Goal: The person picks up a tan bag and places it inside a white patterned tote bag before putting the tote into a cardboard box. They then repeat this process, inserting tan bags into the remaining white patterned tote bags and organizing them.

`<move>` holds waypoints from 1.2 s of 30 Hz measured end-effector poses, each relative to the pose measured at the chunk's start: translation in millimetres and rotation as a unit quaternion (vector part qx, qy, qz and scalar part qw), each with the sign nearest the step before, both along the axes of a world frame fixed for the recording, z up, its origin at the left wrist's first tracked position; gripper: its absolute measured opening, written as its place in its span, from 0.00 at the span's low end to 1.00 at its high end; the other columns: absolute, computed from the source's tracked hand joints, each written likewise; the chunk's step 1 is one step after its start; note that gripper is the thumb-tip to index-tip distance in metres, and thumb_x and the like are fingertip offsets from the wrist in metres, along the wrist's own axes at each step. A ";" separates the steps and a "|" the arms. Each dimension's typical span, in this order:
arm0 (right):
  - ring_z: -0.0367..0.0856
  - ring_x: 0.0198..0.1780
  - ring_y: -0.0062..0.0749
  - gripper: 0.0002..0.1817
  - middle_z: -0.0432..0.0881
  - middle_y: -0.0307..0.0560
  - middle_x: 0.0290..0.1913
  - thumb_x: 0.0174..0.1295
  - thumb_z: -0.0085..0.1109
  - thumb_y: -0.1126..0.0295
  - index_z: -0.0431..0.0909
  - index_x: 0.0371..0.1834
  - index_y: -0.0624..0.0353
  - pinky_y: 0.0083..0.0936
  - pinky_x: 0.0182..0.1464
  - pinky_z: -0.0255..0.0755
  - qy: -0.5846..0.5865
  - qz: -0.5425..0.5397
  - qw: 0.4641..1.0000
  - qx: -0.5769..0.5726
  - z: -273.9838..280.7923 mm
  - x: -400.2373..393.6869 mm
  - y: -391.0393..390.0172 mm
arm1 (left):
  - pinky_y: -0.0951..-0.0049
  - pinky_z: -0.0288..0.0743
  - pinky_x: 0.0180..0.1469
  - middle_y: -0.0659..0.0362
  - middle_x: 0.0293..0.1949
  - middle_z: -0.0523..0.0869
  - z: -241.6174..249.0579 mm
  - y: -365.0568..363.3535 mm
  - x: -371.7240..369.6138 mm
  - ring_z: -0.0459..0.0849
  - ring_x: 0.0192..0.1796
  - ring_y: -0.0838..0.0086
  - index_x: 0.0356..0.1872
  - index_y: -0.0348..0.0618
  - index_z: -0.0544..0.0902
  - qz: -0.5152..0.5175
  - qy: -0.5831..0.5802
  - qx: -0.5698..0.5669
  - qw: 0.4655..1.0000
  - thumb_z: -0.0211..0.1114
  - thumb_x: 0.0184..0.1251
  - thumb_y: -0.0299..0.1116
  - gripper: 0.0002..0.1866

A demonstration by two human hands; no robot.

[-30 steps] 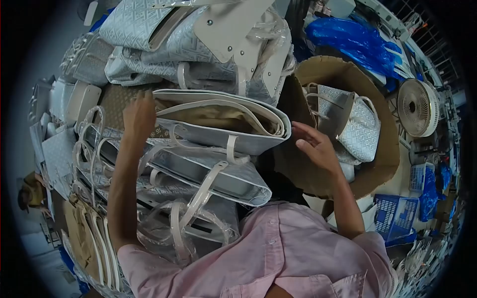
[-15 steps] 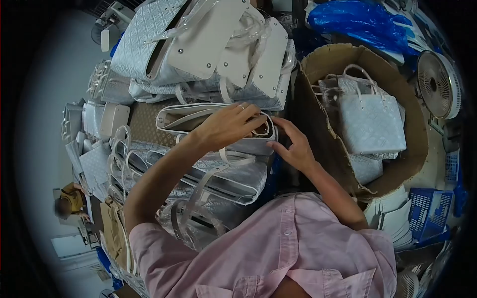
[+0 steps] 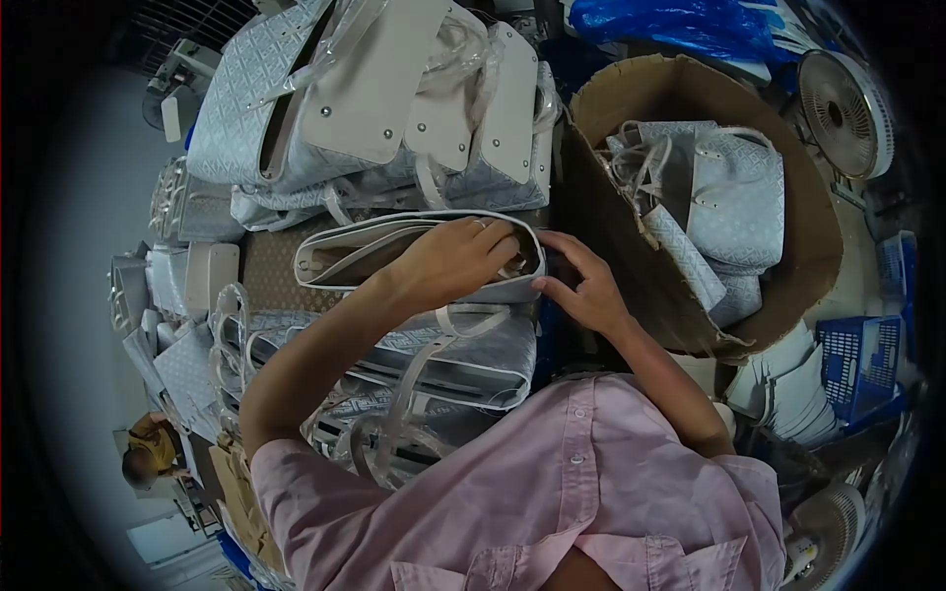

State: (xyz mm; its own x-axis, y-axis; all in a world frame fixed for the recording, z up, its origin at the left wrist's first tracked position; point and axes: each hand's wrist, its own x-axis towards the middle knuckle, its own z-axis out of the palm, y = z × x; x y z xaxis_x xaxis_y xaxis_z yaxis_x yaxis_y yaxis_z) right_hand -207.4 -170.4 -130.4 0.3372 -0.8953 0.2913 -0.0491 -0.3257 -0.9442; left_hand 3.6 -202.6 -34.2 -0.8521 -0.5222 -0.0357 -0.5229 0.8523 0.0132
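A silvery-white handbag [image 3: 370, 248] with pale piping lies in front of me, its mouth open and its beige lining showing. My left hand [image 3: 458, 258], with a ring on one finger, reaches into the mouth near the right end. Its fingers are bent together and the tips are hidden inside, so what they grip cannot be made out. At that same end my right hand [image 3: 583, 284] grips the handbag, thumb on the near side and fingers round the far edge. Just below, more silvery handbags [image 3: 443, 369] with pale handles lie under my left forearm.
Large patterned bags [image 3: 370, 98] with plastic-wrapped handles are piled behind. To the right stands an open carton [image 3: 803, 251] holding several handbags. A fan [image 3: 838, 113], a blue basket [image 3: 857, 360] and blue plastic [image 3: 670, 25] lie beyond. Another person [image 3: 153, 448] is far left.
My left hand has gone lower into the handbag's mouth, which now gapes wider. The right hand keeps its hold. My view has shifted slightly, and the handbags in the carton lie differently.
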 end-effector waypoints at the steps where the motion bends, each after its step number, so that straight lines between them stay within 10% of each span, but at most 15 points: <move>1: 0.73 0.59 0.39 0.30 0.73 0.53 0.57 0.52 0.67 0.68 0.69 0.59 0.63 0.27 0.61 0.64 0.011 -0.003 1.000 0.003 0.9 1.0 2.5 | 0.67 0.75 0.43 0.54 0.43 0.76 -2.4 -2.1 1.7 0.80 0.42 0.63 0.47 0.40 0.71 -0.003 0.011 0.003 1.000 0.69 0.48 0.34 0.24; 17: 0.69 0.63 0.43 0.38 0.69 0.56 0.62 0.50 0.70 0.67 0.64 0.65 0.62 0.29 0.63 0.62 0.073 0.040 0.996 0.040 0.9 9.6 6.2 | 0.64 0.73 0.42 0.57 0.37 0.82 -12.6 14.4 26.8 0.81 0.39 0.61 0.46 0.44 0.77 0.098 0.206 0.097 0.969 0.64 0.58 0.35 0.16; 36: 0.62 0.68 0.39 0.44 0.65 0.51 0.67 0.45 0.73 0.64 0.61 0.68 0.57 0.31 0.68 0.56 -0.019 0.122 0.992 0.034 5.2 -2.5 -12.9 | 0.64 0.75 0.43 0.53 0.41 0.83 -2.1 19.1 4.7 0.82 0.42 0.60 0.48 0.41 0.78 0.164 0.156 0.128 0.966 0.68 0.54 0.30 0.19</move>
State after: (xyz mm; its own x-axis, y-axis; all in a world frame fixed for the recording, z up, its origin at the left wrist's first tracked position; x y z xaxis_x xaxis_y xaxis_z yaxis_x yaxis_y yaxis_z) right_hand -209.9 -183.3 -125.3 0.5358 -0.8065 0.2499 0.0587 -0.2597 -0.9639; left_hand 8.3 -183.5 -36.3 -0.6323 -0.7741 0.0320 -0.7009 0.5891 0.4021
